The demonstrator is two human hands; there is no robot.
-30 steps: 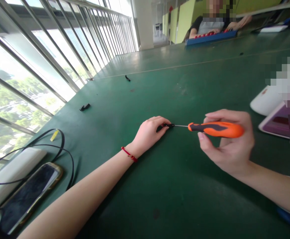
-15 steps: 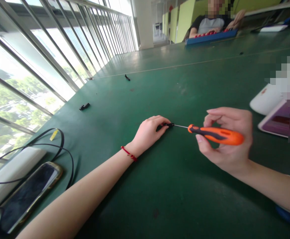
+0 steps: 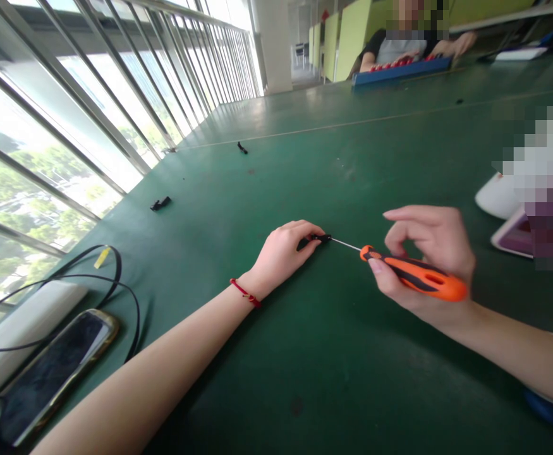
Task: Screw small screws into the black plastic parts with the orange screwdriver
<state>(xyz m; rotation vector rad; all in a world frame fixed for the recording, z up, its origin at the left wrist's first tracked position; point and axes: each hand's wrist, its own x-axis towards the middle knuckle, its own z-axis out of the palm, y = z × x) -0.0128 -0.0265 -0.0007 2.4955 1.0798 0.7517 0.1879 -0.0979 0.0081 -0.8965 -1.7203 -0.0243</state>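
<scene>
Between the thumb and fingers of my left hand [image 3: 289, 251] is a small black part [image 3: 322, 238], pinched low over the green table [image 3: 276, 373]. Its exact kind is too small to tell, and my fingers cover some of it. An orange and black screwdriver [image 3: 416, 275] lies across my right hand [image 3: 435, 253], its handle against the thumb and palm. The index finger is raised off the handle, the others loosely curled. The thin shaft points left, its tip meeting the right end of the black part. A red cord bracelet [image 3: 245, 293] circles my left wrist.
Two more black pieces [image 3: 161, 203] [image 3: 243, 148] lie farther back at left. A phone [image 3: 62, 373], a white box-like object [image 3: 30, 328] and a looped black cable sit at near left. Metal railing [image 3: 115, 95] borders the left side. Across the table a person sits behind a blue tray [image 3: 402, 71].
The screwdriver's handle end has swung down toward me, so the shaft slants more. My right thumb and fingers have shifted slightly left. My left hand stays put.
</scene>
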